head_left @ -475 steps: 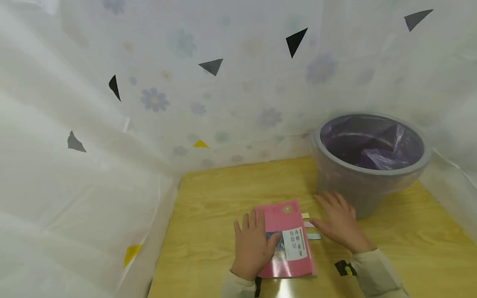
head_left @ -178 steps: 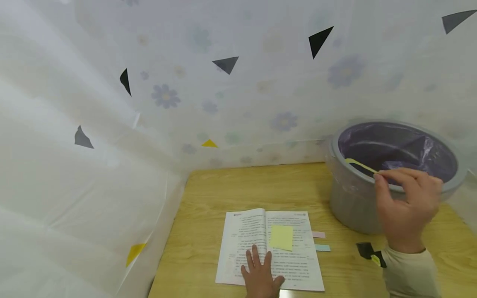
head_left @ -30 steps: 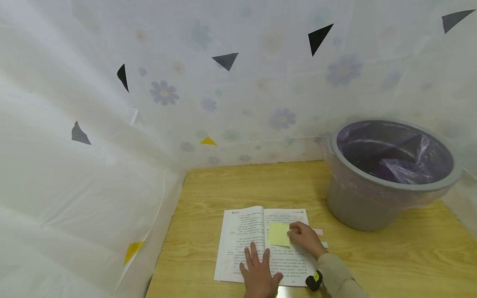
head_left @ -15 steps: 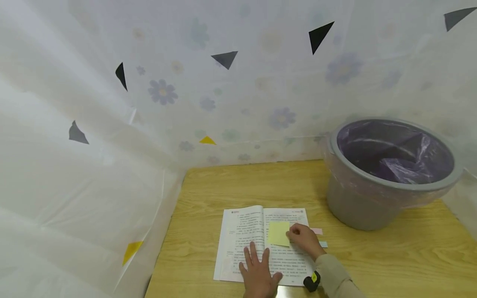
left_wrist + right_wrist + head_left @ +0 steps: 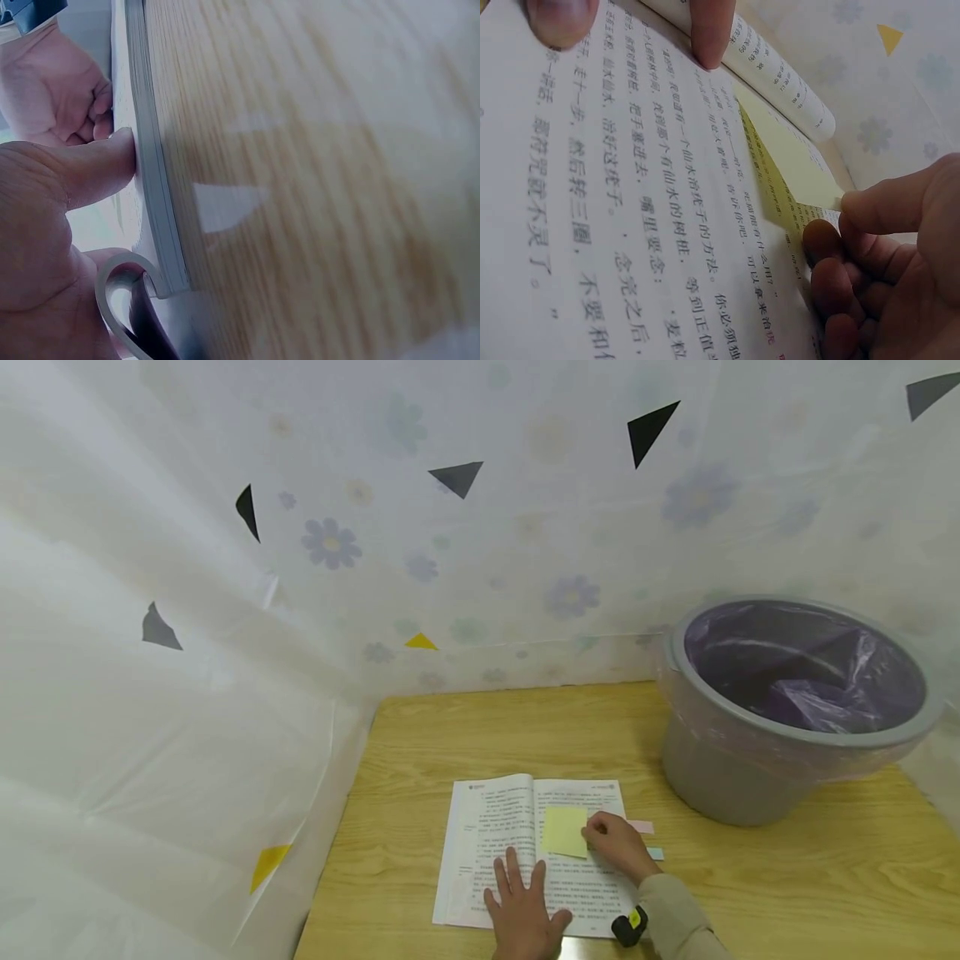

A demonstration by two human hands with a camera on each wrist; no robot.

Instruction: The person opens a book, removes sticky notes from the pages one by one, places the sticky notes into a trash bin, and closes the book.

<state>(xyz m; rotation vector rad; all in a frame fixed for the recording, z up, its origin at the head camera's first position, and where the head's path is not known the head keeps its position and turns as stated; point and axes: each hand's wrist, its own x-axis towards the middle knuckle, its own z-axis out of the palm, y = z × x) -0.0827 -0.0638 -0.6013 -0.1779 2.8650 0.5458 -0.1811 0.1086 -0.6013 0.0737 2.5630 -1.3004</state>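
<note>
Head view: a paperback book with white printed pages (image 5: 573, 897) lies open on a yellow wood-grain table (image 5: 450, 735). A square pale-yellow paper sticky note (image 5: 565, 832) is on its right-hand page, beside the gutter. Left hand (image 5: 522, 914): fingers straight and spread, resting on the lower part of the book. Right hand (image 5: 617, 843): thumb and index finger pinch the note at its right side, other fingers curled; right wrist view shows the pinched side raised off the page. A pink paper tab (image 5: 642, 827) and a light-blue paper tab (image 5: 655, 853) project from the book's right edge. A round grey plastic bin (image 5: 731, 777) stands at the table's right rear, apart from the book, with a translucent purple plastic liner (image 5: 825, 703) inside. Behind: a whitish flower-patterned sheet (image 5: 487, 560) bearing black, grey and yellow triangles.
</note>
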